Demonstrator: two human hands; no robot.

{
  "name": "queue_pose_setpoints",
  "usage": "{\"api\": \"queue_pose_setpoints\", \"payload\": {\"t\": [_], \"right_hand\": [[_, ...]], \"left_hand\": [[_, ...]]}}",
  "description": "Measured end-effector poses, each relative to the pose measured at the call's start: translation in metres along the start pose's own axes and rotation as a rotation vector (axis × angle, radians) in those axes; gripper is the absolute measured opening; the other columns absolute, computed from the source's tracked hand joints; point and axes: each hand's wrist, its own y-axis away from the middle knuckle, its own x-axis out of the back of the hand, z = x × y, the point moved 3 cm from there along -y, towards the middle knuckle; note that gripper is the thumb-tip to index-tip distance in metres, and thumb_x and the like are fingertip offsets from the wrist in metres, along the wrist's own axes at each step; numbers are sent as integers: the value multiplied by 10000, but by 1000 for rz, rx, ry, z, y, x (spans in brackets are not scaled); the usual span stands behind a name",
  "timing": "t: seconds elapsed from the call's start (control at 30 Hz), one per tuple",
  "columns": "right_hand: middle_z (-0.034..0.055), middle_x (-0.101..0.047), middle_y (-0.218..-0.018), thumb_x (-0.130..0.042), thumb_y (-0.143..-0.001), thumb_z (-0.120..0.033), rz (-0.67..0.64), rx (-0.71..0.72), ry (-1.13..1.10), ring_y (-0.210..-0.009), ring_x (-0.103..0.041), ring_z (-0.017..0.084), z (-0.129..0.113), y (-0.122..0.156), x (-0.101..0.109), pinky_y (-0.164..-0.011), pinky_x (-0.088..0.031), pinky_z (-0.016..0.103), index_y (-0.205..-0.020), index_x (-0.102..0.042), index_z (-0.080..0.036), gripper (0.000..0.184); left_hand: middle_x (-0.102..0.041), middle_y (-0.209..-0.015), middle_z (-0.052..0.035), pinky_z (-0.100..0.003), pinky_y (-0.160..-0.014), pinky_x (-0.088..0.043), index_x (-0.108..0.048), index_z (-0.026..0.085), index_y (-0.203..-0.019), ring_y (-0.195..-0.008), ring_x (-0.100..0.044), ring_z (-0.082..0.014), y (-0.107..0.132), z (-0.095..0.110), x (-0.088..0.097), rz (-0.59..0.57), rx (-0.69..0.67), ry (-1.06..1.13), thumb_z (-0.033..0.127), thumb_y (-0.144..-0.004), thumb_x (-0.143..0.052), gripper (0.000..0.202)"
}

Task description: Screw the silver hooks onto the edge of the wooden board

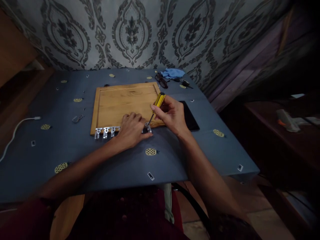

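Observation:
A wooden board (125, 98) with a raised border lies on the table. Along its near edge runs a silver metal hook rail (105, 130) with several hooks. My left hand (131, 130) lies over the rail's middle, fingers bent on the board and thumb along the front edge, holding the rail against it. Part of the rail is hidden beneath that hand. In the fingers of my right hand (172, 115) is a screwdriver (160, 99) with a yellow and black handle. It leans, its tip down at the rail's right end, beside my left thumb.
The table (200, 153) has a blue pineapple-print cover. A black flat panel (191, 116) lies right of the board. Behind it are sunglasses (162, 80), a blue cloth (173, 73) and a dark tool (185, 83). At left are a small clear object (77, 118) and a white cable (18, 133).

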Motion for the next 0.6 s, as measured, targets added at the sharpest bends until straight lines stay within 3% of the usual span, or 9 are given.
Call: {"api": "queue_pose_setpoints", "payload": {"t": [0.2,0.43,0.6], "right_hand": [[-58,-573,-622,-845,-811,-613,-19,-24,-8,-506,-588,108,-6,1,-1,-468,-440,251,-754,-572,-238,467],[-60,-615,-657,-899,-730,-619,41,-65,-40,-492,-578,98,-9,4,-3,-428,-514,237,-758,-621,-229,479],[-53,-628,-662,-917,-734,-575,90,-39,-39,-460,-555,96,-12,3,-1,-397,-500,246,-781,-659,-234,431]], "left_hand": [[-694,-1281,-149,-470,-995,-440,-710,160,-1249,-1224,-573,-353,1,1,1,-6,18,63,600,-990,-679,512],[-685,-1298,-157,-468,-999,-434,-720,152,-1251,-1243,-567,-356,0,2,7,-65,27,118,567,-1015,-655,482],[-687,-1307,-163,-472,-1006,-438,-724,142,-1245,-1266,-562,-363,0,1,7,-76,18,139,544,-1019,-663,465]]}}
